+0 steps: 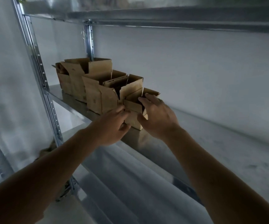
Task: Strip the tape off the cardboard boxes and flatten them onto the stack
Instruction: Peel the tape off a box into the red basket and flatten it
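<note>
Both my arms reach up to a metal shelf [146, 141]. My left hand [114, 125] pinches the near flap of a small open cardboard box [134, 109], fingers curled round its left edge. My right hand [156, 115] grips the same box, fingers over its rim, thumb on the front. Beyond my fingers, more open boxes [88, 78] stand in a row.

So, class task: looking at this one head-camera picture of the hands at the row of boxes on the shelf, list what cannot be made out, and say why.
- Tape on the nearest box: too dim and small to tell.
- Left hand fingertips: hidden behind its own knuckles.
- Right hand fingertips: reach over the box rim, ends unclear.
- Far box contents: dark, blocked by flaps.
- Top shelf load: blurred.
- The flattened stack: not in view.
</note>
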### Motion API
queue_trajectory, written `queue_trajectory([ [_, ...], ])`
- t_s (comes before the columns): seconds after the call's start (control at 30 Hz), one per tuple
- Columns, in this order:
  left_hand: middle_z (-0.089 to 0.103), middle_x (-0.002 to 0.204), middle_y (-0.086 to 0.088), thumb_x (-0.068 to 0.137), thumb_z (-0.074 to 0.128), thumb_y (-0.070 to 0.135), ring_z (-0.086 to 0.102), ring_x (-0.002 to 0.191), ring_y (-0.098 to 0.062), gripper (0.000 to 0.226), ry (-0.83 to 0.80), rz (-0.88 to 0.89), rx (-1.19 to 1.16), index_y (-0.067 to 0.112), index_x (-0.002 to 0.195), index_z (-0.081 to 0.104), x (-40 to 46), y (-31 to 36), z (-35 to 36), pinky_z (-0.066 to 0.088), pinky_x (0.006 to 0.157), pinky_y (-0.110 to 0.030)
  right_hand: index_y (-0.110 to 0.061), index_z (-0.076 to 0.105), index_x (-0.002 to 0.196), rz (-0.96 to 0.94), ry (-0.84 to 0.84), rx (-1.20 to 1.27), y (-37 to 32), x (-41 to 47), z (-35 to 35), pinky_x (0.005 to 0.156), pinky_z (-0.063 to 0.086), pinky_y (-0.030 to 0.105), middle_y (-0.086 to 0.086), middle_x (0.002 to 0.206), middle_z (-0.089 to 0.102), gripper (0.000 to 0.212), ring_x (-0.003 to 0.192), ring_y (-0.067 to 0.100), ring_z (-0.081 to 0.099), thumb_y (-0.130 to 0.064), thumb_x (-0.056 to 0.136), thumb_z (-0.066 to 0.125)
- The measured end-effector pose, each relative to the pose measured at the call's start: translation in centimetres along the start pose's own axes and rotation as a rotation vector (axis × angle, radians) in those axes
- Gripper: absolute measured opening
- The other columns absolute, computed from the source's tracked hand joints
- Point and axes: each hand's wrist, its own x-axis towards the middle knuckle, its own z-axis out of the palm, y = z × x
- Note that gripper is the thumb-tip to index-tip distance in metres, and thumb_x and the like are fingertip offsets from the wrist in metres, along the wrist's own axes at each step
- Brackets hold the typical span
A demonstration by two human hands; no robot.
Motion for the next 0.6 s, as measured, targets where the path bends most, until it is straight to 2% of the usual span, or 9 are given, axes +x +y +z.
queue_trajectory([
  [0.13,0.047,0.139,0.005,0.101,0.045,0.049,0.058,0.103,-0.006,0.045,0.032,0.038,0.033,0.021,0.134,0.055,0.8,-1.1,0.3,0.056,0.089,-0.031,-0.017,0.026,0.158,-0.044,0.012,-0.142,-0.1,2.0,1.6,0.126,0.023,0.046,0.009,0.137,0.062,0.078,0.135,0.028,0.053,-0.047,0.094,0.059],
  [0.2,0.050,0.136,0.004,0.099,0.040,0.052,0.059,0.099,-0.006,0.047,0.053,0.042,0.045,0.021,0.130,0.056,1.2,-1.6,0.5,0.057,0.087,-0.033,-0.019,0.034,0.155,-0.026,-0.011,-0.232,-0.2,2.2,2.0,0.128,0.018,0.045,0.004,0.135,0.063,0.077,0.133,0.025,0.055,-0.056,0.093,0.060],
  [0.3,0.054,0.128,0.006,0.102,0.043,0.050,0.059,0.099,-0.007,0.039,0.067,0.080,0.048,0.023,0.125,0.057,1.5,-2.2,0.8,0.055,0.085,-0.030,-0.027,0.058,0.129,0.032,-0.045,-0.263,-0.7,2.0,1.9,0.120,0.030,0.038,-0.005,0.119,0.064,0.044,0.122,0.020,0.060,-0.054,0.095,0.061],
  [0.37,0.055,0.125,0.007,0.104,0.050,0.043,0.058,0.097,-0.005,0.027,0.076,0.105,0.045,0.024,0.122,0.057,1.5,-2.4,0.8,0.052,0.084,-0.024,-0.027,0.061,0.122,0.102,-0.059,-0.208,-0.9,1.7,2.2,0.097,0.044,0.032,-0.005,0.109,0.060,0.024,0.111,0.020,0.063,-0.038,0.101,0.059],
  [0.47,0.053,0.129,0.005,0.104,0.050,0.040,0.058,0.104,-0.008,0.028,0.072,0.144,0.012,0.022,0.125,0.057,1.6,-2.4,0.5,0.053,0.089,-0.030,-0.032,0.054,0.134,0.199,-0.041,-0.192,-0.9,0.6,3.1,0.077,0.047,0.034,-0.002,0.119,0.058,0.031,0.107,0.024,0.063,-0.026,0.103,0.058],
  [0.5,0.052,0.131,0.004,0.104,0.049,0.040,0.057,0.107,-0.009,0.031,0.059,0.159,0.005,0.022,0.128,0.056,1.6,-2.2,0.5,0.053,0.090,-0.032,-0.033,0.052,0.134,0.212,-0.018,-0.207,-0.8,0.2,3.3,0.074,0.047,0.034,-0.002,0.121,0.059,0.032,0.106,0.026,0.064,-0.023,0.104,0.058],
  [0.6,0.047,0.143,0.002,0.105,0.050,0.041,0.056,0.117,-0.011,0.045,0.015,0.204,-0.011,0.020,0.144,0.045,1.4,-1.3,0.6,0.044,0.088,-0.023,-0.029,0.053,0.128,0.247,0.094,-0.153,-0.6,-1.8,3.3,0.074,0.057,0.041,0.002,0.118,0.064,0.025,0.096,0.028,0.067,-0.017,0.106,0.053],
])
